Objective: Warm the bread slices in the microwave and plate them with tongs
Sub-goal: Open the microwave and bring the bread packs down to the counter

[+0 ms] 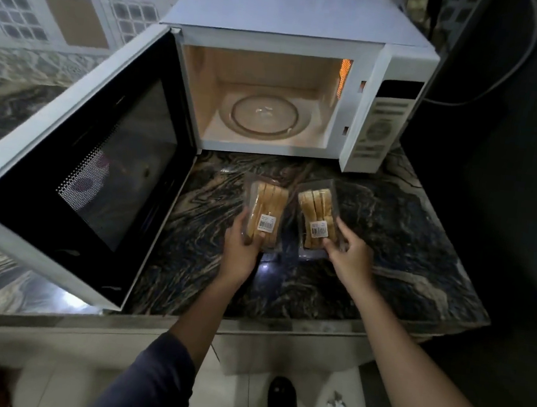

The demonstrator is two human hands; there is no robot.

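The dark, marbled tabletop [404,250] fills the middle of your view, with its front edge running just above your sleeves. At its far edge stands the white microwave [296,17]. Its door [98,165] is swung fully open to your left and reaches out over the left side of the tabletop, almost to the front edge. The cavity is lit in a warm tone, and the round glass turntable [264,116] lies bare on its floor. The control panel [381,129] runs down the right side of the microwave's front; its markings are too blurred to read.

Both your arms reach forward over the front edge towards the middle of the tabletop, in front of the open cavity. Your left hand [241,247] grips the near end of the left bread pack [267,203], thumb on its left side. Your right hand [348,254] grips the near right corner of the right bread pack [316,205], fingers curled around its side. The two clear packs sit just beside each other with a narrow gap between them. The slices stand on edge inside, crusts up. You cannot tell from here whether the packs rest on the tabletop or are lifted slightly off it. Each pack carries a small white barcode label [267,222] near the end you hold.
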